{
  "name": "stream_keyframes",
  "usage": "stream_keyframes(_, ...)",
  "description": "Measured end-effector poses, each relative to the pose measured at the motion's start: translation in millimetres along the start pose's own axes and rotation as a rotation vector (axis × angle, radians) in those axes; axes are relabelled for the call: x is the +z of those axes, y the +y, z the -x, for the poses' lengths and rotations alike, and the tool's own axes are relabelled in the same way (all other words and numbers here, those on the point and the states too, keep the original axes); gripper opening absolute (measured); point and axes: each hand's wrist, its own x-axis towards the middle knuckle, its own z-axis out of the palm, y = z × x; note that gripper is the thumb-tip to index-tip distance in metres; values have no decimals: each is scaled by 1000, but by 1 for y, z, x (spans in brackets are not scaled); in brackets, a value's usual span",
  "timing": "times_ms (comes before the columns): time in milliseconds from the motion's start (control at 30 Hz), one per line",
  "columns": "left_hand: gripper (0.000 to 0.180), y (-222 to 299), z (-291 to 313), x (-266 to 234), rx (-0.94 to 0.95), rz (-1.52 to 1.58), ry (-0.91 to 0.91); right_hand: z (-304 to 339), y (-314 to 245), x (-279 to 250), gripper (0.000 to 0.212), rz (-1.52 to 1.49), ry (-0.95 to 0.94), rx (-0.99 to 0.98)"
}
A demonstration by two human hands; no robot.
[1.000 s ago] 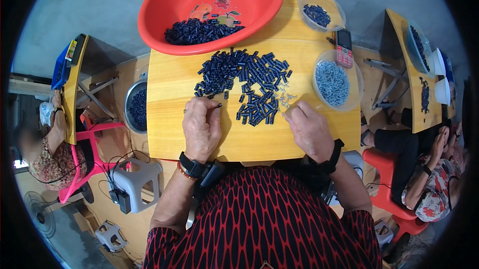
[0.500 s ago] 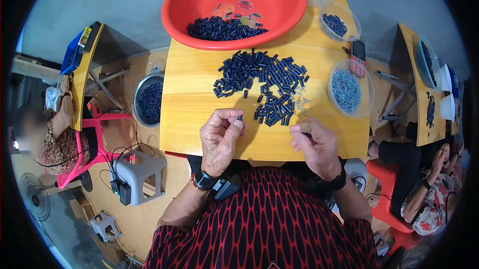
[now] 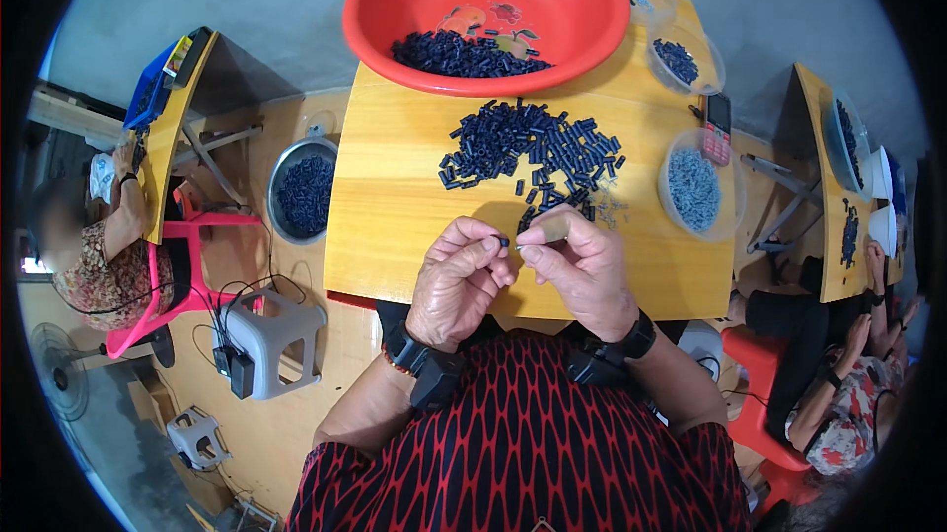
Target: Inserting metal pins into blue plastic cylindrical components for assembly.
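Note:
My left hand [image 3: 455, 281] pinches a small dark plastic tube [image 3: 503, 241] between thumb and forefinger. Almost touching it, my right hand [image 3: 584, 271] is closed at the fingertips; a tiny pale tip shows there, too small to name. A tan wrap [image 3: 555, 227] covers part of a right finger. Beyond both hands, a pile of dark tubes [image 3: 513, 138] lies on the yellow table [image 3: 385, 226], its near part hidden by my right hand. Several small pale pieces [image 3: 610, 209] are scattered at its right side.
A red basin [image 3: 483, 85] holding dark tubes stands at the back. On the right are a clear bowl of pale blue-grey pieces [image 3: 694, 189], a phone [image 3: 717, 128] and another clear bowl [image 3: 712, 75]. A metal basin [image 3: 274, 182] and grey stool [image 3: 266, 335] stand left. People sit at side tables.
My right hand has moved left and its fingers have closed, bringing it up to the left. My left hand has shifted slightly right, still pinching the tube.

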Motion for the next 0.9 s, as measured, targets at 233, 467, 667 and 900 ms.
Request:
stream_keyframes(233,6,-3,3,-1,-50,26,17,-5,7,6,8,45,-4,-40)
stream_keyframes(467,4,-4,6,0,-78,-61,13,-6,7,-1,6,-6,13,37)
stream_keyframes(667,7,-6,6,-1,-22,-78,-2,-4,-5,3,5,-103,47,141)
stream_keyframes(900,12,-4,3,-3,176,-257,-27,0,5,6,8,59,-10,15)
